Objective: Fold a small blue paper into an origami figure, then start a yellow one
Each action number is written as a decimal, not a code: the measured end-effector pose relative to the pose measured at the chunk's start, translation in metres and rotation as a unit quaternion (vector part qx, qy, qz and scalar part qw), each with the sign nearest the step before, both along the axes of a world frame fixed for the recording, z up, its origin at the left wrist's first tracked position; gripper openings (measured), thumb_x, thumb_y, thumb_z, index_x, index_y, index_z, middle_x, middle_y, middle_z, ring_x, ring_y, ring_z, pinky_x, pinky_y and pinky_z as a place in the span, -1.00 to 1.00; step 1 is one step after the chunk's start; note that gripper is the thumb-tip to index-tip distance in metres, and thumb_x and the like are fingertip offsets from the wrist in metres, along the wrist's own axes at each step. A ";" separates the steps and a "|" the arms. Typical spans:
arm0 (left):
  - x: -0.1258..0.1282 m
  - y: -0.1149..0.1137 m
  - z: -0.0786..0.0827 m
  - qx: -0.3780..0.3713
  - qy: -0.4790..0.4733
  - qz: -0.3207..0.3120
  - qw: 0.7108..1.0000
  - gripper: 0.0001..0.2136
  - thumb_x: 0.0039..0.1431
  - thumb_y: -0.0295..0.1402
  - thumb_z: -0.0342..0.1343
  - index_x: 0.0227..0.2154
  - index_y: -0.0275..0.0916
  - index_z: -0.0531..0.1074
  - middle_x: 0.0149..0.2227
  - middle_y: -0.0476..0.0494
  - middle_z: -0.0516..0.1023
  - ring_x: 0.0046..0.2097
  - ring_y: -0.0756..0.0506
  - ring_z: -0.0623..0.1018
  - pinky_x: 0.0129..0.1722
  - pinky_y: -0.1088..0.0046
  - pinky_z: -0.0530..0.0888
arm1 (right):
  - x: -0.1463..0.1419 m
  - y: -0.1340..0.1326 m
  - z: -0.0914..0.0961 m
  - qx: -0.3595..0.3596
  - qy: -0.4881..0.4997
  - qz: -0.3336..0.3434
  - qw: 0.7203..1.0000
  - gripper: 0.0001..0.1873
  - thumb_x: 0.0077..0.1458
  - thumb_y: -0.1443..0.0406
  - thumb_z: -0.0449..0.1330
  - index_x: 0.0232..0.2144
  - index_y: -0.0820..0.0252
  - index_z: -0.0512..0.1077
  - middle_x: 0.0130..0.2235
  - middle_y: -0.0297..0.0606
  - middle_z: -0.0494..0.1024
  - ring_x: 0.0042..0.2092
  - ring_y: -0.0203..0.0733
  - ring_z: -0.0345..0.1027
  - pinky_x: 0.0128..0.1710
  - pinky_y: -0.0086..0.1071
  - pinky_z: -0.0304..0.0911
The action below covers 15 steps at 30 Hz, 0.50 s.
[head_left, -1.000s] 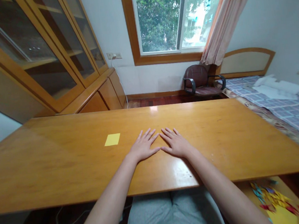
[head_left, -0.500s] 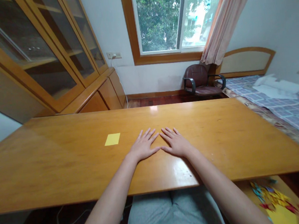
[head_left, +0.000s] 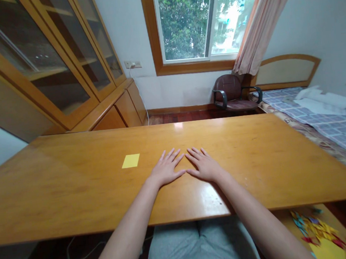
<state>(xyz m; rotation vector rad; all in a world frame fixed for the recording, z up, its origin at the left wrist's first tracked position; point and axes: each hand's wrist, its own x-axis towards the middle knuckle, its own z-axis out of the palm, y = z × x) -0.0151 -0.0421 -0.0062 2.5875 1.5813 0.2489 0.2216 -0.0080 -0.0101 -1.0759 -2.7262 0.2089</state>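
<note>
My left hand (head_left: 167,168) lies flat on the wooden table (head_left: 74,189), palm down with its fingers spread. Beside it, my right hand (head_left: 203,164) rests the same way. The thumbs and index fingertips of both hands almost meet or touch in the middle; I cannot tell which. Neither hand holds anything. To the left of my left hand, apart from it, a square sheet of yellow paper (head_left: 131,161) lies flat on the table.
Below the table's right front edge, a lower surface bears a pile of colourful folded-looking pieces (head_left: 321,227) and a yellow sheet (head_left: 328,250). A glass-fronted cabinet (head_left: 95,100) stands left, an office chair (head_left: 232,92) beyond the table, a bed (head_left: 323,118) at the right.
</note>
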 end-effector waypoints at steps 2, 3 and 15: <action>0.000 0.000 -0.001 0.005 0.000 -0.001 1.000 -0.31 0.23 0.21 -0.20 0.35 0.06 -0.03 0.40 -0.04 -0.01 0.41 -0.21 -0.05 0.37 0.00 -0.16 | 0.000 0.000 0.000 0.001 0.001 0.000 1.000 -0.20 0.23 -0.15 -0.05 0.35 0.15 0.06 0.39 -0.10 -0.02 0.40 0.07 -0.22 0.36 0.08 -0.31; -0.001 0.001 -0.002 0.008 -0.001 -0.002 1.000 -0.31 0.23 0.21 -0.20 0.35 0.06 -0.03 0.40 -0.04 -0.01 0.41 -0.21 -0.04 0.37 0.00 -0.16 | 0.000 0.000 -0.001 0.001 0.001 -0.001 1.000 -0.20 0.23 -0.15 -0.05 0.34 0.15 0.06 0.39 -0.10 -0.02 0.40 0.07 -0.21 0.36 0.08 -0.31; 0.000 0.000 -0.001 0.009 -0.001 -0.002 1.000 -0.30 0.23 0.21 -0.19 0.35 0.04 -0.03 0.40 -0.07 0.01 0.41 -0.22 -0.04 0.36 -0.02 -0.15 | -0.001 -0.002 0.002 0.007 -0.007 -0.004 1.000 -0.20 0.24 -0.15 -0.06 0.34 0.17 0.07 0.39 -0.10 -0.01 0.40 0.06 -0.19 0.36 0.06 -0.30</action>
